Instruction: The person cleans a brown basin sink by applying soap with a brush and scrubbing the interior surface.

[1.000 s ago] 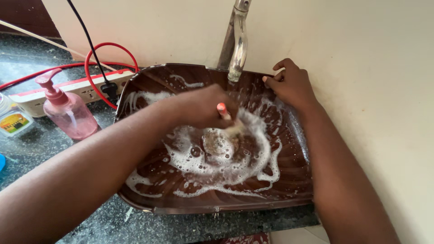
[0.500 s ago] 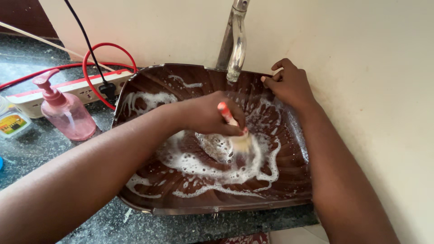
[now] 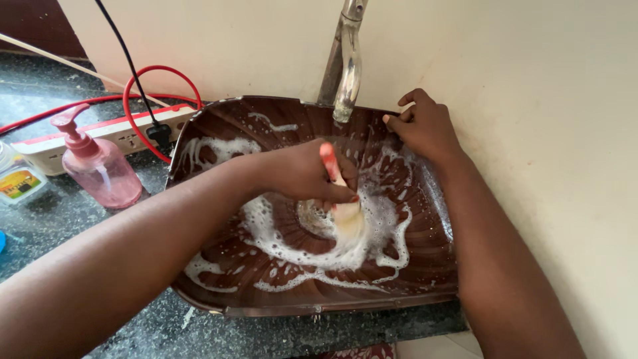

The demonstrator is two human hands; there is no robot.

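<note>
1. Two bare forearms reach in from the bottom edge, the left crossing from lower left, the right rising along the right side beside a cream wall (image 3: 545, 100).
2. The left hand (image 3: 302, 174) is over the middle of the brown basin (image 3: 219, 126), knuckles up, fingers curled tightly around a brush (image 3: 339, 193) with an orange-pink handle.
3. The brush tilts, handle up and pale bristles down, pressed into white foam (image 3: 292, 242) near the drain at the basin's centre.
4. The foam swirls in rings across the basin floor and streaks up the far left wall.
5. The right hand (image 3: 425, 126) rests on the basin's far right rim, wrist bent, fingers curled loosely together over the edge, gripping nothing else.
6. A metal tap (image 3: 349, 66) hangs over the back rim, just left of the right hand.
7. On the dark stone counter (image 3: 60, 219) at left stands a pink pump bottle (image 3: 96, 166); behind it lies a white power strip (image 3: 126, 129) with red and black cables.
</note>
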